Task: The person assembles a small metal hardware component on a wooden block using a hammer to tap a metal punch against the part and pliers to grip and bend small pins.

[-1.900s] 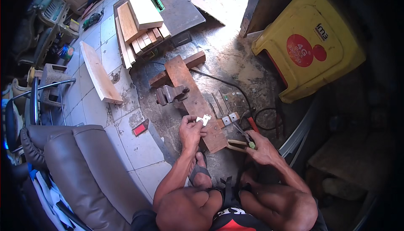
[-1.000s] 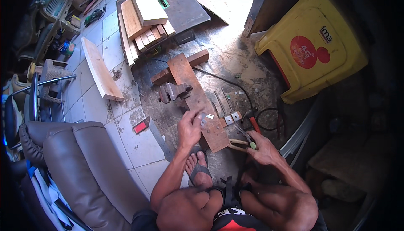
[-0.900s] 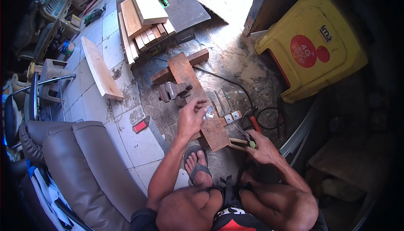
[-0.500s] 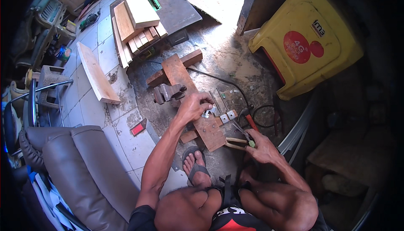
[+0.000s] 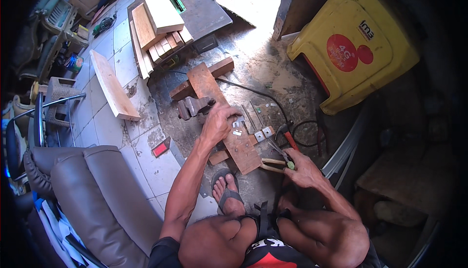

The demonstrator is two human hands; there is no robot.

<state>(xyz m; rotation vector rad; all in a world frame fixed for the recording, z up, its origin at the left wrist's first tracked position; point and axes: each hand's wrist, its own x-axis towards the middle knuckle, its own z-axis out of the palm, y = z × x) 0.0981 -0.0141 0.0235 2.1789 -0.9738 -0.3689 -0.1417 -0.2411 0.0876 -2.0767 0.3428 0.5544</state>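
Nearest, the right hand (image 5: 303, 169) rests low on the floor, fingers closed around pliers (image 5: 274, 163) with pale handles — their jaws point left toward the plank (image 5: 229, 124). Just beyond, the plank runs far-left to near-right, reddish brown, worn, with small metal brackets (image 5: 262, 133) beside its right edge. The left hand (image 5: 219, 121) lies on its middle, fingers curled down over a small white piece (image 5: 237, 123); I cannot tell whether it grips. Farther left sits a vise (image 5: 194, 107); far right, a yellow stool (image 5: 353, 43).

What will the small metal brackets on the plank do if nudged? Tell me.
The small metal brackets look thin and light, so they would probably skid along the plank. Flat-sided, they seem unlikely to roll. The left hand rests beside them.
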